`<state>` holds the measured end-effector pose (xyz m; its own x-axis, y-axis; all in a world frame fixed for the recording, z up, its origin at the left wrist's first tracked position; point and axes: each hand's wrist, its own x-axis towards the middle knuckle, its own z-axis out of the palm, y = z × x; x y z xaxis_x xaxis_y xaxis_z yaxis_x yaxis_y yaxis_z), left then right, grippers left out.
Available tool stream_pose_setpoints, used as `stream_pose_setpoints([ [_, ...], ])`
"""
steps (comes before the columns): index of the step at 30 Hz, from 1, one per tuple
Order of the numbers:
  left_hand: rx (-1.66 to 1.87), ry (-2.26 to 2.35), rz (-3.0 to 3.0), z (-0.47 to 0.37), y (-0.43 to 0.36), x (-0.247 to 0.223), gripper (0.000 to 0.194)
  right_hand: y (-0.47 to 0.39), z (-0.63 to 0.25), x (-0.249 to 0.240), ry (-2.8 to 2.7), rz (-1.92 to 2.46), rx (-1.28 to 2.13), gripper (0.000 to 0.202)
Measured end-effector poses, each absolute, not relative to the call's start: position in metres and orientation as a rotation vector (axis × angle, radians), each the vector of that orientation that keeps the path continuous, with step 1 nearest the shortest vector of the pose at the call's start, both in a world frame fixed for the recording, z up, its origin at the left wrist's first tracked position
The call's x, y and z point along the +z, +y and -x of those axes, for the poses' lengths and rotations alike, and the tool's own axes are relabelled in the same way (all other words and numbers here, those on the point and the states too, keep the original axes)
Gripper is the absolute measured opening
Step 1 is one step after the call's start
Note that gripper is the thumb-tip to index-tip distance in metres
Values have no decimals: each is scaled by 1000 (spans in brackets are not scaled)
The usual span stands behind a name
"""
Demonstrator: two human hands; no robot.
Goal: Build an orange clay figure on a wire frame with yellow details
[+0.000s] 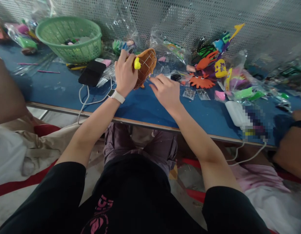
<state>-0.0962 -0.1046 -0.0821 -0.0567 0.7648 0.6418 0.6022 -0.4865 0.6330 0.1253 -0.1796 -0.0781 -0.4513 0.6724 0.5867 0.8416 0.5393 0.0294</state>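
Observation:
My left hand (126,71), with a pale watch on its wrist, grips the left side of a brown, oval modelling-clay piece (145,65). Pale crossing lines run over the brown face, and its rim is orange and uneven. A small bright yellow clay lump (137,63) shows by my left fingertips; I cannot tell whether it is stuck to the piece or held. At the lower right edge of the piece, my right hand (167,89) has its fingers curled together. Something tiny may be at those fingertips, too small to name.
A green plastic basket (69,53) stands at the back left, near a black power bank (92,73) with a white cable. Orange crab-like clay figure (201,81), yellow clay figure (220,68) and plastic bags lie right. Other people sit on both sides.

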Motion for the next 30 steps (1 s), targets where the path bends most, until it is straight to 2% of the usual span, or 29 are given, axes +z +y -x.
stream_pose_setpoints([
  [5,1532,1542,-2051,95,-109,-80,35,-174,-125,-77,-2290,1257,-467,47],
  [14,1359,1651,-2115,95,-116,-75,23,-165,-127,-78,-2366,1224,-521,46],
  [20,1354,1575,-2101,95,-116,-76,22,-165,-126,-82,-2325,1260,-495,51],
  [25,1510,1503,-2084,94,-114,-80,26,-167,-118,-86,-2171,1312,-368,38],
  [28,1533,1509,-2065,94,-115,-81,20,-166,-108,-89,-2024,1326,-202,29],
  [30,1507,1530,-2071,94,-117,-80,15,-164,-101,-93,-1884,1305,-34,32],
])
